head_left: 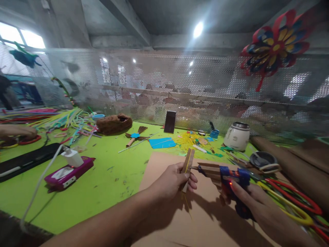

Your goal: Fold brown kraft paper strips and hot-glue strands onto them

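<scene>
A narrow brown strip (189, 158) with a thin yellow line along its length stands upright, pinched in my left hand (177, 178). My right hand (254, 199) is wrapped round a blue glue gun (235, 176) with a small red light lit on its side. The glue gun's nozzle points left and meets the strip, or comes very close to it. Brown pleated paper (212, 171) shows beside the gun, near my right fingers; how it is held is hidden. Under both hands lies a sheet of tan paper (156, 168).
On the green table (108, 202) are a purple power strip (70, 173) with a white charger, a phone (170, 121), blue paper (161, 143), yellow scraps (187, 140) and a white jar (236, 136). Scissors (295, 195) lie right. Another person's hand (19, 133) is at far left.
</scene>
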A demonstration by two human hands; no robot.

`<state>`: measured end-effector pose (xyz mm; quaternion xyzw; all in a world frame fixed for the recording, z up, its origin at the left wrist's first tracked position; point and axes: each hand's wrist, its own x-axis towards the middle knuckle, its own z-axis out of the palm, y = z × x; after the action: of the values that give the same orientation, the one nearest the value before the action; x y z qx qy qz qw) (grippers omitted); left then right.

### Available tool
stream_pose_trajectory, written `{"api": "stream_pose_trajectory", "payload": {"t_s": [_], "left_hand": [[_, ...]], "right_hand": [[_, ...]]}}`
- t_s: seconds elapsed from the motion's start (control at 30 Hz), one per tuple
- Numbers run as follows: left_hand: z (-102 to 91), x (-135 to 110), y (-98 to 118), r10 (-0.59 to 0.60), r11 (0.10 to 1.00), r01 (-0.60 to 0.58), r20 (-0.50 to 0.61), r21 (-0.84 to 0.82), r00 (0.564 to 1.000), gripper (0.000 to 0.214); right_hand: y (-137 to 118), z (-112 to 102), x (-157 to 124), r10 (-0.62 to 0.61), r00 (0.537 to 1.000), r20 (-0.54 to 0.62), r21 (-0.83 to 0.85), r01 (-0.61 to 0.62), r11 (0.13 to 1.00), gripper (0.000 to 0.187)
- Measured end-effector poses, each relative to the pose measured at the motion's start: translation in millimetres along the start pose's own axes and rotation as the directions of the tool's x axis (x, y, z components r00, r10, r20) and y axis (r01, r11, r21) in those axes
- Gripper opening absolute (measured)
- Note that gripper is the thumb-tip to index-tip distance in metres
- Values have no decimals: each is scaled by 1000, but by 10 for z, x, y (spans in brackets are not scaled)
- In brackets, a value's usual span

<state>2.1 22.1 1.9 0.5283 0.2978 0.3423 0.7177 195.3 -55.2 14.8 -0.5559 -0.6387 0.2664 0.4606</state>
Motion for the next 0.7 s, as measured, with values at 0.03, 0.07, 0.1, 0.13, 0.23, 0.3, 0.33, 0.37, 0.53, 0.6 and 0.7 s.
{"api": "stream_pose_trajectory", "payload": {"t_s": [0.03,0.07,0.1,0.13,0.23,0.3,0.33,0.37,0.53,0.6,0.7], "left_hand": [[9,-8,9,-13,1000,13,-1,7,1000,9],[19,-17,15,-26,1000,26,1,16,1000,9],[30,-27,16,-35,999,35,-3,23,999,8],[39,-37,14,-38,999,38,-10,28,999,9],[50,-52,-12,-19,1000,19,-22,12,1000,10],[38,-44,-32,3,1000,-2,-5,16,1000,12],[28,-36,-39,8,1000,-9,12,27,1000,12],[16,-26,-44,13,999,-14,27,39,1000,13],[-26,7,-60,21,1000,-22,70,13,997,20],[-29,9,-68,23,1000,-23,78,2,997,20],[-22,8,-81,16,1000,-17,79,13,997,19]], "right_hand": [[25,-7,6,17,1000,11,9,-17,1000,50],[54,-17,14,33,999,20,16,-33,999,49],[85,-28,22,46,999,26,23,-47,999,48],[115,-42,31,58,998,31,30,-59,998,48],[191,-87,58,82,995,59,35,-84,996,47],[224,-117,75,94,990,104,18,-97,995,48],[233,-129,82,102,987,121,9,-104,995,49],[238,-138,86,109,984,138,5,-111,994,50],[201,-122,87,155,984,90,54,-160,986,50],[188,-112,91,171,983,61,87,-175,981,49],[194,-117,110,170,983,72,114,-177,978,48]]}}
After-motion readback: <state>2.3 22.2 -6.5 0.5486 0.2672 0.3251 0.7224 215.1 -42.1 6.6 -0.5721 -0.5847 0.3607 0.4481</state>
